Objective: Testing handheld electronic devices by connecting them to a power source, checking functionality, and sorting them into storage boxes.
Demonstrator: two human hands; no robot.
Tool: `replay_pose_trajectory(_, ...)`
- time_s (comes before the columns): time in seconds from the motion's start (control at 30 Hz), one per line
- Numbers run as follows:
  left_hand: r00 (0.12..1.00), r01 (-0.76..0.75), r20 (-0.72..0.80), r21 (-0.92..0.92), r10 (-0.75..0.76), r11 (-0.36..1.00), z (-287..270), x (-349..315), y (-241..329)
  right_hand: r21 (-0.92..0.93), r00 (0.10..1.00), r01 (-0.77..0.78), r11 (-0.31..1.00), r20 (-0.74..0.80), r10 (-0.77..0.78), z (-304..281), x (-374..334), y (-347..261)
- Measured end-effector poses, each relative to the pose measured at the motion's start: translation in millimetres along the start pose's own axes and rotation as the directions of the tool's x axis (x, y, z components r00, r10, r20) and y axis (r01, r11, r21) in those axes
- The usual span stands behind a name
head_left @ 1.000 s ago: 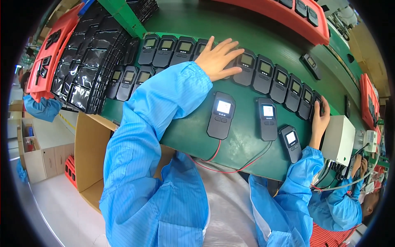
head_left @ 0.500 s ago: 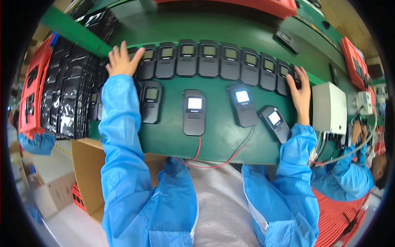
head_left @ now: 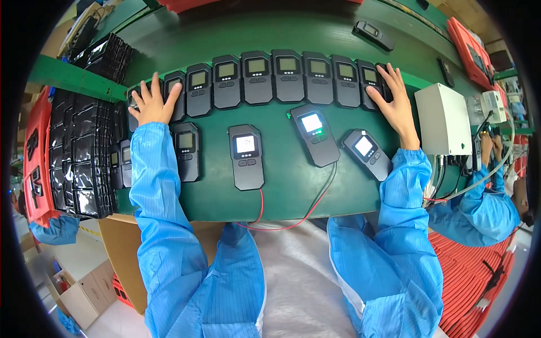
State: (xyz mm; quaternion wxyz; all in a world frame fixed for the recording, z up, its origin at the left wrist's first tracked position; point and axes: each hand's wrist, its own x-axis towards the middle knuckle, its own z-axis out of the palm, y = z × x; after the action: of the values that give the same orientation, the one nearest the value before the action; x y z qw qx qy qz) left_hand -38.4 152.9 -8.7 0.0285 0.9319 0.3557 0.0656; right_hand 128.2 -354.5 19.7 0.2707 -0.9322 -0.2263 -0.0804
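A long row of black handheld meters (head_left: 256, 78), each with a small screen and buttons, stands side by side across the green bench. My left hand (head_left: 154, 102) rests at the row's left end with fingers spread, touching the end meters. At the right end my right hand (head_left: 396, 107) is also spread, its fingertips against the last meters. Nearer to me lies a meter with a lit screen (head_left: 246, 157), a red wire running from its bottom. A second lit meter (head_left: 316, 136) with green lights is wired too. Beside my right sleeve lies a third lit meter (head_left: 367, 153).
Stacked black plastic trays (head_left: 81, 152) stand at the left, with an unlit meter (head_left: 187, 151) beside my left sleeve. A white box (head_left: 443, 119) with cables is at the right. A lone meter (head_left: 373, 35) lies farther back. Another person's blue sleeve (head_left: 470, 208) shows at far right.
The view has turned, so the bench things appear farther left. Both hands stay spread at the row's ends. Green lights now show on the second lit meter.
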Motion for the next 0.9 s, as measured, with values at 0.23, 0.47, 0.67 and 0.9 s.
replay_pose_trajectory(0.23, 0.996, -0.085, 0.023, 0.032, 0.085, 0.996, -4, 2, 1, 0.019, 1.000, 0.011, 1.000, 0.011, -0.011, 1, 1, 4)
replay_pose_trajectory(0.47, 0.996, -0.091, -0.027, -0.003, 0.091, 0.996, -3, 4, 10, -0.152, 0.991, 0.118, 0.981, -0.049, -0.127, 1, 7, 9)
replay_pose_trajectory(0.67, 0.996, -0.066, -0.061, -0.055, 0.063, 0.996, 6, 6, 1, -0.114, 0.987, 0.093, 0.989, 0.138, -0.077, -30, -19, -84)
replay_pose_trajectory(0.9, 0.886, -0.343, -0.388, -0.184, 0.252, 0.921, -17, -3, 9, -0.103, 0.966, 0.228, 0.968, 0.145, -0.212, 27, -77, -156)
